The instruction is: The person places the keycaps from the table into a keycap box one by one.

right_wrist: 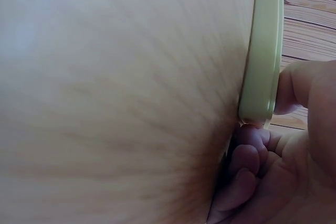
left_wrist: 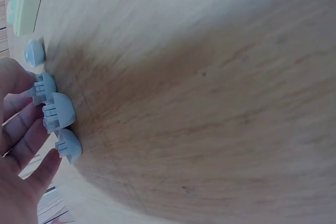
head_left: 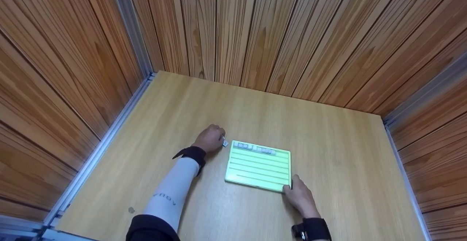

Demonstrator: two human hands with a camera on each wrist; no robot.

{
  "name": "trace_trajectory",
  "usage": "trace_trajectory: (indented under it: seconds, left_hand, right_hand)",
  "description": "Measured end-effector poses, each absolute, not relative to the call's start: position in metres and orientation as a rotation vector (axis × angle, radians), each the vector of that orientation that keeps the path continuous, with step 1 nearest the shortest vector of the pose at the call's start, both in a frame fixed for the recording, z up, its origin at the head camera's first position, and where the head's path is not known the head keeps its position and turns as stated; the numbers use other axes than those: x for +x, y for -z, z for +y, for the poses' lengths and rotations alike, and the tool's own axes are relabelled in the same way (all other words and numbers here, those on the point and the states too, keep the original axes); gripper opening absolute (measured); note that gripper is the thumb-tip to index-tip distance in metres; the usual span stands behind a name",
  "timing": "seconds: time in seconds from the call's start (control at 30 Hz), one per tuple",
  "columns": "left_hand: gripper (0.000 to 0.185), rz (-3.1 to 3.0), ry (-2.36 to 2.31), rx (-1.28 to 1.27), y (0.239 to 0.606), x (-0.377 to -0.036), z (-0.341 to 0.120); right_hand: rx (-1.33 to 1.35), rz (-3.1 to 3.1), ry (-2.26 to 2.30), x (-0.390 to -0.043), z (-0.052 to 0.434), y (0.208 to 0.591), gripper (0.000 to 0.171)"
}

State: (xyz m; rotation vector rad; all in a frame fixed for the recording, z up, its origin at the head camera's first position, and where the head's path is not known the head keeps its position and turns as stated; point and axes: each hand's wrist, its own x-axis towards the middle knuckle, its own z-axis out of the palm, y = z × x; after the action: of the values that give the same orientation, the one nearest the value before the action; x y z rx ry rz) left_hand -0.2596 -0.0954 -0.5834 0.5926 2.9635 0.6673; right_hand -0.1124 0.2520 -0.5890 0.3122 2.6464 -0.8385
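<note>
A pale green lined board [head_left: 258, 168] lies flat on the wooden table [head_left: 328, 142], with a row of small grey pieces [head_left: 255, 148] along its far edge. My right hand [head_left: 300, 196] grips the board's near right corner, thumb on top and fingers curled against the edge [right_wrist: 261, 77]. My left hand [head_left: 211, 138] rests on the table just left of the board's far left corner. Its fingertips [left_wrist: 21, 95] touch several loose grey-blue pieces [left_wrist: 59, 113], and thumb and forefinger seem to pinch one [left_wrist: 44, 86]. The board's edge [left_wrist: 26, 1] shows beyond them.
Wood-panelled walls [head_left: 255, 33] close in the table at the back and both sides, with metal rails [head_left: 109, 131] along the side edges. A small dark mark [head_left: 131, 209] sits near the front left.
</note>
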Motion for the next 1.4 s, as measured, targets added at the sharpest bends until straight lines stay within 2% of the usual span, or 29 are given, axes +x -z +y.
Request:
trace_trajectory:
  seconds: [0.43,0.7,0.9,1.17,1.4]
  left_hand:
    - [0.009,2.978,-0.788,0.725,0.592,-0.265,-0.101]
    - [0.018,2.963,-0.822,0.670,0.593,-0.268,-0.100]
    - [0.008,2.975,-0.888,0.685,0.591,-0.267,-0.098]
    - [0.021,2.924,-0.981,0.643,0.589,-0.262,-0.096]
    - [0.017,2.932,-0.986,0.701,0.594,-0.263,-0.094]
  right_hand:
    - [0.273,2.696,0.849,-0.110,0.252,0.589,0.018]
    - [0.267,2.702,0.839,-0.110,0.252,0.589,0.019]
    - [0.256,2.710,0.850,-0.110,0.253,0.588,0.019]
    - [0.279,2.690,0.836,-0.112,0.253,0.589,0.023]
    - [0.321,2.643,0.846,-0.112,0.252,0.590,0.020]
